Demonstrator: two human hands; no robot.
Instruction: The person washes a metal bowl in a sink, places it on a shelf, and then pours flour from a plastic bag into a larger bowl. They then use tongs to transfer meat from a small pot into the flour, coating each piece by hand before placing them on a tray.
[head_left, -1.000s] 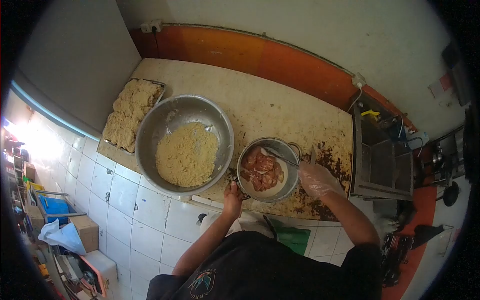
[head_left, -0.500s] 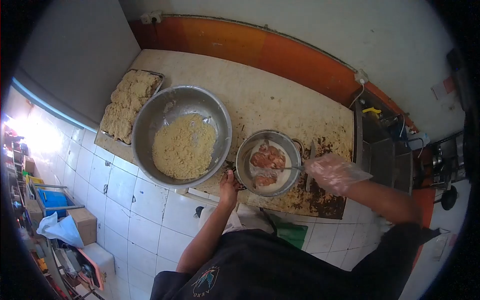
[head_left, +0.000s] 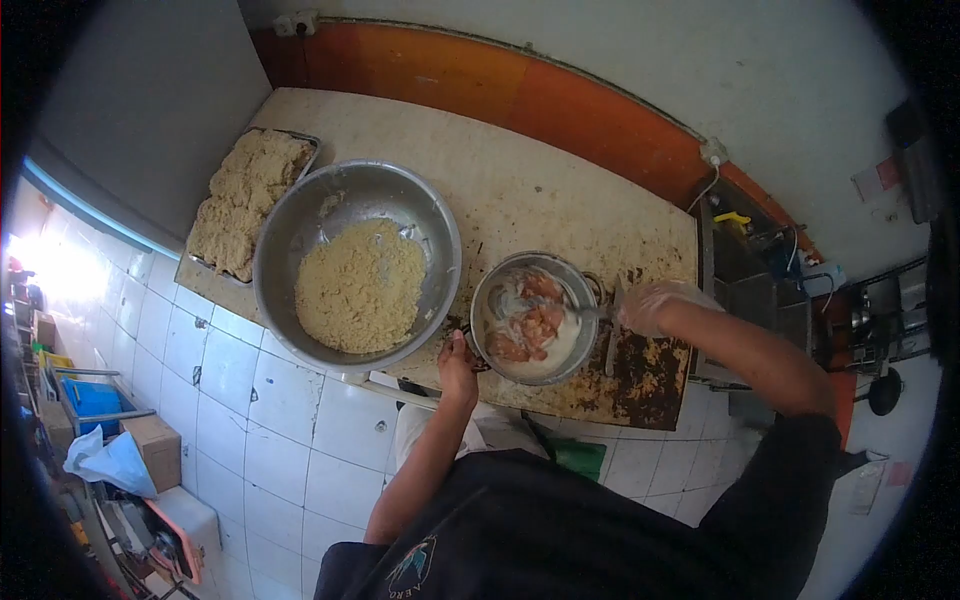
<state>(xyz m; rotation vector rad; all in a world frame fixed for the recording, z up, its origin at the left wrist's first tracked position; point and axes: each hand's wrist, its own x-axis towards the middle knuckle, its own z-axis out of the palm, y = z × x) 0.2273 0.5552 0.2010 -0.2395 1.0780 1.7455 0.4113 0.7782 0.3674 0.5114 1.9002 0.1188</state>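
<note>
A metal pot (head_left: 480,338) holds pieces of raw meat (head_left: 540,325) in a pale, wet batter. My left hand (head_left: 458,372) is bare and closed on the pot's left side handle, thumb up. On the other side, my right hand (head_left: 663,304), in a clear plastic glove, grips a metal utensil (head_left: 590,313) that reaches over the rim into the batter; its head is hidden there. Left of the pot stands a large metal basin (head_left: 440,215) with yellowish crumbly coating (head_left: 365,290) in it.
A tray (head_left: 310,150) heaped with crumb-coated pieces (head_left: 245,200) sits beyond the basin. A flat knife-like strip (head_left: 612,340) lies right of the pot on the stained table (head_left: 560,215). An orange-banded wall (head_left: 440,75) runs behind; a dark sink unit (head_left: 755,300) stands at right.
My right hand has moved up slightly with the utensil. The meat has shifted and is more mixed with batter. My left hand stays at the pot handle; the whole view has shifted a little.
</note>
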